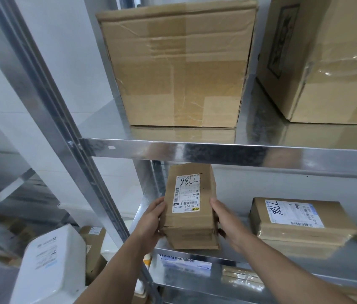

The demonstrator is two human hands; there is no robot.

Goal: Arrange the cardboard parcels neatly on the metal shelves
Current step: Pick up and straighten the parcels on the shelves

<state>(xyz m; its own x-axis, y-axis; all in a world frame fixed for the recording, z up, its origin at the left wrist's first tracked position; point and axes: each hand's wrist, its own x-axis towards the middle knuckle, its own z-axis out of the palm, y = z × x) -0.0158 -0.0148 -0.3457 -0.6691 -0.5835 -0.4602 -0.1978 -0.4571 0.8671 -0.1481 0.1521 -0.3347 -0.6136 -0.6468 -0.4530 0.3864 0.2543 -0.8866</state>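
While the left hand [151, 218] and right hand [223, 220] clasp the small brown labelled cardboard parcel [191, 207] by its sides at the shiny metal shelf's [282, 266] front left corner, slide it back squarely, beside the flat taped parcel [300, 222].

White labelled container [52, 264] at lower left, tilted. Its labels are too blurred to read. Blue-and-white box [186, 263] printed "Beeyeo" at bottom centre, partly hidden. White wall [63, 51] behind.
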